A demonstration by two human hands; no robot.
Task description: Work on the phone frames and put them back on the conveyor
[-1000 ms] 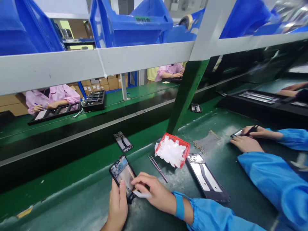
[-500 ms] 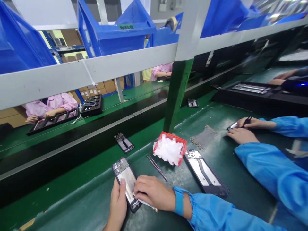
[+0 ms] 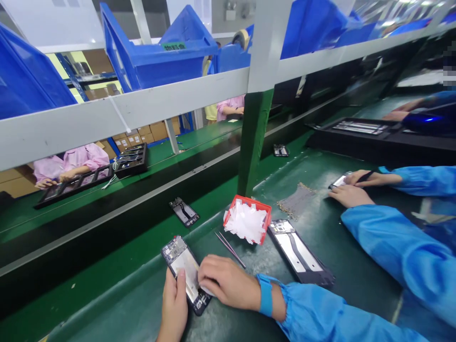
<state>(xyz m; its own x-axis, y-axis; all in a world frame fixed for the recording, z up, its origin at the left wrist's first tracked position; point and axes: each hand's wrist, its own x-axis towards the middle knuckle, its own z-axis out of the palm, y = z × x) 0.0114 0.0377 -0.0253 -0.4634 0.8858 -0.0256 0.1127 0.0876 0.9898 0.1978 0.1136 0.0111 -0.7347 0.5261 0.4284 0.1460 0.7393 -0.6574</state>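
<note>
My left hand [image 3: 174,304] grips a phone frame [image 3: 185,271] by its left edge, thumb on the pale inner plate. The board end points away, and the frame lies tilted near the bench's front. My right hand [image 3: 228,282], with a blue band at the wrist, is closed at the frame's right edge; a bit of white material shows under its fingers, mostly hidden. Tweezers [image 3: 231,250] lie just beyond that hand. Behind them stands a red box [image 3: 268,209] filled with white paper pieces [image 3: 245,221]. A stack of phone frames [image 3: 301,254] lies right of the box.
Another phone frame [image 3: 184,212] rests on the green belt. A co-worker's hands [image 3: 356,187] work at the right beside a grey pile [image 3: 297,199] of small parts. A green post [image 3: 254,142] rises behind the red box. Black trays [image 3: 377,142] stand at the back right.
The view has shifted slightly. My right hand remains at the frame's edge; the white strip that stuck out beneath it is now mostly hidden under the fingers.
</note>
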